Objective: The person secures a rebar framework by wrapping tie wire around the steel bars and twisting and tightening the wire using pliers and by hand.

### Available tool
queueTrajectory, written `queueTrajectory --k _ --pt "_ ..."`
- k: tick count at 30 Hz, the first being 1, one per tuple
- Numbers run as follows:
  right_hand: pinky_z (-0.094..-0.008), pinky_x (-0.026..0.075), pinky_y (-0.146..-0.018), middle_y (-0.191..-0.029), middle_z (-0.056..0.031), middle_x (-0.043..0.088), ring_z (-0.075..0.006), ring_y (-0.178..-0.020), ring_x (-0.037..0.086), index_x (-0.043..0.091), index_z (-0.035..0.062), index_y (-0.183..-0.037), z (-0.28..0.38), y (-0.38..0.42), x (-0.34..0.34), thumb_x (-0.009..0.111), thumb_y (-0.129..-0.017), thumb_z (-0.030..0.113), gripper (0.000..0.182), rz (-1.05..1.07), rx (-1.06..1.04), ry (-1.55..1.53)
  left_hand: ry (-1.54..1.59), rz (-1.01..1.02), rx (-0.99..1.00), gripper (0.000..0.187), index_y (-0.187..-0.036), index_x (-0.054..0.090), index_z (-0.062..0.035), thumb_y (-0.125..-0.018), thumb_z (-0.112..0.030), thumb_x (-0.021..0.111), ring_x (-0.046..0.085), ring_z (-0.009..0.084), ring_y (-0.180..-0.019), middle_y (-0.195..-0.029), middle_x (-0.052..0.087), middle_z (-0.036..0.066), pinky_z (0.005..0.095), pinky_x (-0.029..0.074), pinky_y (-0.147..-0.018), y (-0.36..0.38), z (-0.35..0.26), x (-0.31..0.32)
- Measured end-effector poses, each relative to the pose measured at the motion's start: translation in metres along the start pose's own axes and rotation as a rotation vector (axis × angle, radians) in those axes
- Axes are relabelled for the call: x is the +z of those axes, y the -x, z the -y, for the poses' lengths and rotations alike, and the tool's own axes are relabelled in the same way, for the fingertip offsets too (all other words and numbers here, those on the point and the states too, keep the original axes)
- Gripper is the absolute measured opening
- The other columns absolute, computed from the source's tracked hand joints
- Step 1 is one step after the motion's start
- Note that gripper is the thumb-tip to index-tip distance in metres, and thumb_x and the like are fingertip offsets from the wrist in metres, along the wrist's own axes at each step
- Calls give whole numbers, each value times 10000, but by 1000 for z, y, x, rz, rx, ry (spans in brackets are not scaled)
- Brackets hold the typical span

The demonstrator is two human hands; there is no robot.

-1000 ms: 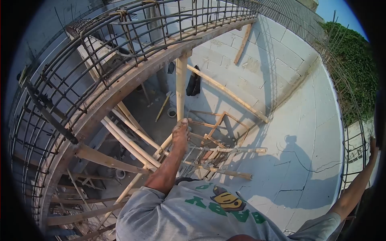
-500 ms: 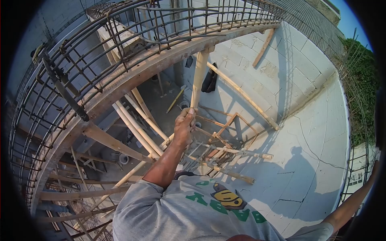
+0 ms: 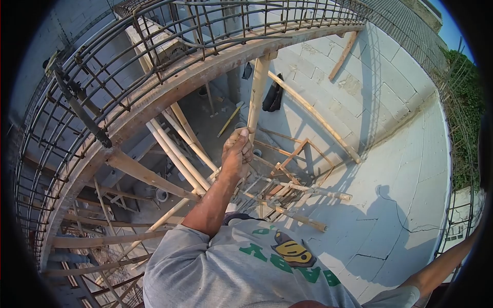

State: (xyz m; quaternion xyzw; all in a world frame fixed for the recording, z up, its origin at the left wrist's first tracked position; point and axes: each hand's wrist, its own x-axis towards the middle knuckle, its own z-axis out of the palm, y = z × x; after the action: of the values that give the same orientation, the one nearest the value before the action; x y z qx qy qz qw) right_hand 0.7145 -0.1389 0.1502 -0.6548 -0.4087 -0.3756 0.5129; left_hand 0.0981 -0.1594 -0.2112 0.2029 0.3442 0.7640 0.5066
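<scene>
My left hand (image 3: 238,149) is closed around a pale wooden pole (image 3: 258,92), just below the middle of the view. The pole slants up from my fist to the underside of a curved wooden formwork beam (image 3: 205,64). Part of the pole is hidden behind my fingers. A cage of bent steel rebar (image 3: 200,25) runs along the top of that beam. My right arm (image 3: 444,267) reaches out to the right, and its hand is lost in the dark edge of the picture.
Several bamboo props (image 3: 179,154) lean below the beam on the left. Another bamboo pole (image 3: 316,118) rests against the block wall (image 3: 405,87). Below me stands wooden scaffolding (image 3: 303,190). A yellow level-like bar (image 3: 229,121) and a bucket (image 3: 162,195) lie lower down. Dark cloth (image 3: 273,96) hangs at the wall.
The view has shifted slightly. My left hand sits a little higher in the picture, still gripping the pole. My right arm remains stretched out to the right.
</scene>
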Motion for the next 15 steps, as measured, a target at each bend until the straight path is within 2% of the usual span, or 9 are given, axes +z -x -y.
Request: queueTrajectory --k 3,5,6,7,8,10,11,12,15 --pt "-353 547 -788 -1039 -205 655 -276 -903 656 608 -75 -1102 100 63 -17 545 -919 169 311 -67 -72 -411 110 -9 -2 278 -1109 568 -63 -1003 -314 512 263 27 -457 -572 290 -86 184 227 -424 1 0 11" --pt "-352 555 -806 -1044 -206 656 -279 -917 659 609 -73 -1099 147 123 -2 542 -927 139 281 116 -75 -686 164 -15 -16 260 -1094 576 -115 -991 -348 525 230 34 -452 -575 297 -81 184 229 -410 3 -1 20" --pt "-330 606 -747 -971 -213 688 -270 -855 694 628 -91 -1048 155 161 9 483 -980 104 253 222 -267 -896 177 3 -3 261 -1094 576 -116 -991 -350 525 228 34 -450 -573 295 -81 183 224 -409 5 -2 23" --pt "-308 493 -749 -1013 -171 640 -217 -892 631 598 -61 -1150 168 214 27 578 -935 399 508 444 -98 -1044 192 18 14 262 -1093 576 -117 -991 -352 525 225 34 -449 -570 293 -81 182 218 -407 8 -3 24" --pt "-337 454 -921 -1070 -177 642 -241 -998 615 600 -17 -1174 195 272 23 565 -952 228 333 763 27 -1084 209 31 42 262 -1093 577 -117 -991 -353 525 223 34 -448 -568 291 -82 182 213 -406 10 -5 24" --pt "-400 472 -928 -1129 -181 634 -288 -1018 619 588 -3 -1202 218 367 46 594 -940 317 413 1218 -189 -957 218 16 19 270 -1091 576 -117 -991 -362 523 214 34 -445 -556 273 -82 181 199 -403 17 -7 21" --pt "-363 482 -912 -1112 -175 643 -249 -1053 610 587 -2 -1203 223 407 54 569 -949 395 472 1410 -141 -974 217 18 14 273 -1088 576 -116 -991 -365 521 213 34 -445 -553 269 -82 181 199 -404 22 -8 20" --pt "-390 495 -884 -1104 -190 638 -299 -1057 627 594 -2 -1194 225 442 62 559 -942 453 521 1538 -96 -995 216 27 17 275 -1085 576 -115 -991 -368 520 212 33 -445 -551 265 -82 182 200 -404 24 -11 19" --pt "-362 503 -863 -1054 -166 659 -257 -1008 636 584 -10 -1200 263 467 62 519 -967 447 517 1700 125 -1192 114 41 21 273 -1076 581 -104 -993 -357 520 236 34 -455 -558 275 -82 182 210 -416 34 -7 8"
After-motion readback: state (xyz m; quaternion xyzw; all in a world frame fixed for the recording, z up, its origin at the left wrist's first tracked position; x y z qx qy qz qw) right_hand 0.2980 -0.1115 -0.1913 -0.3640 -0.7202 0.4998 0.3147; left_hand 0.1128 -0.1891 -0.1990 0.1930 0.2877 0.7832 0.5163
